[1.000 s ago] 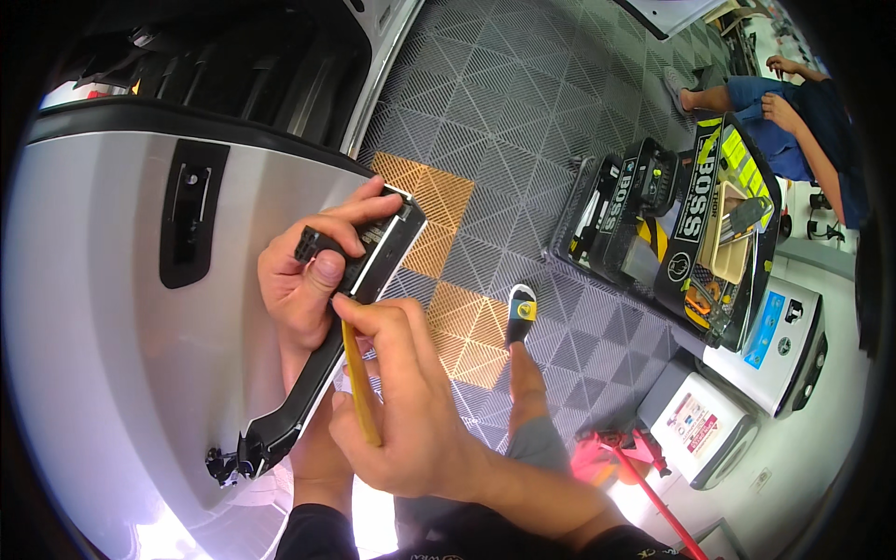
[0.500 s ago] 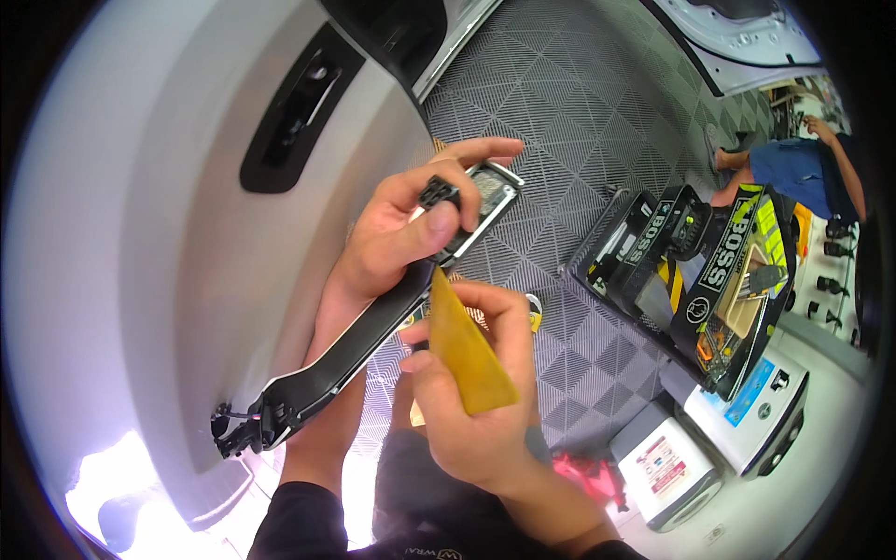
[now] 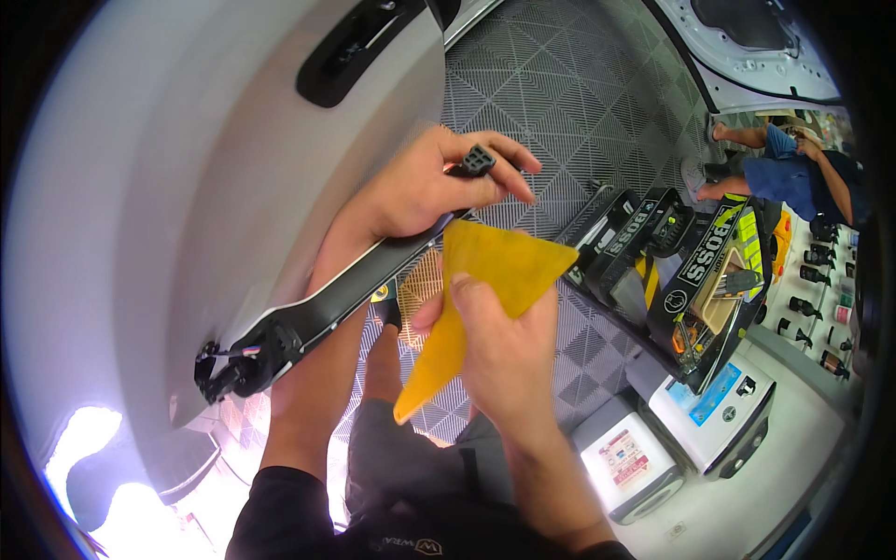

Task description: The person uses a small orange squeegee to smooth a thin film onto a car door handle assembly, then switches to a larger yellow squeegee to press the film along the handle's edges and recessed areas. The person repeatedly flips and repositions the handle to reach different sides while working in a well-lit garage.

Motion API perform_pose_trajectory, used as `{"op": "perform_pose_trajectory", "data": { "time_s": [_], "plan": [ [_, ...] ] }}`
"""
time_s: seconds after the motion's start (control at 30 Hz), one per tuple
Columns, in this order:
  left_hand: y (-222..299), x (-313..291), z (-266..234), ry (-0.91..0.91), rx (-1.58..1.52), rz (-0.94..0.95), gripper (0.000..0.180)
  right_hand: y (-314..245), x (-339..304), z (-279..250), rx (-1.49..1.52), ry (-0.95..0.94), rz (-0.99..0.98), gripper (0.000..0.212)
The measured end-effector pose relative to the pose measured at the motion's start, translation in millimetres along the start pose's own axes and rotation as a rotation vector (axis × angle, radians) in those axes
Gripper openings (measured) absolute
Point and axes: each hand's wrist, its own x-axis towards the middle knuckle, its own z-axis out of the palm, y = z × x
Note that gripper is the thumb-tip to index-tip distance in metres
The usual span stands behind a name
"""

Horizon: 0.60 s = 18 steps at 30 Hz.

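My left hand [image 3: 425, 182] grips the upper end of a detached car door handle [image 3: 322, 308], its fingers partly extended. This is a long black strip with a white edge, slanting down along my left forearm. A small black plug [image 3: 479, 161] sticks up between my left thumb and fingers. Black fittings and a short wire show at the handle's lower end. In my right hand [image 3: 509, 355] is a yellow triangular squeegee [image 3: 509, 257], pinched under the thumb with its broad face turned up. One corner lies close to the handle beside my left hand; whether they touch I cannot tell.
At left stands a pale car door panel [image 3: 224, 187] with a black handle recess [image 3: 359, 47]. A black tool cart [image 3: 644, 252] and white boxy machines [image 3: 714, 415] are at right. Farther off, another person's leg [image 3: 733, 187] shows below an open car door [image 3: 775, 65]. Grey patterned tiles [image 3: 551, 84] cover the floor.
The squeegee has turned from nearly edge-on to flat toward me. My left hand has rolled over and moved slightly up and right, hiding the handle's upper end. The view has shifted.
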Motion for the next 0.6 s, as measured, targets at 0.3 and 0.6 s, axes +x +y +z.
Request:
{"op": "perform_pose_trajectory", "data": {
  "time_s": [0.3, 0.6],
  "plan": [
    [-19, -5, -1, 0.017, -0.027, -0.033, 0.019, 8, 2, -9, 0.104, -0.003, 0.036, 0.022],
    [-17, -11, 3, -0.044, -0.035, -0.053, 0.018, -8, -22, -16, -0.081, 0.051, -0.077, 0.028]
  ]
}}
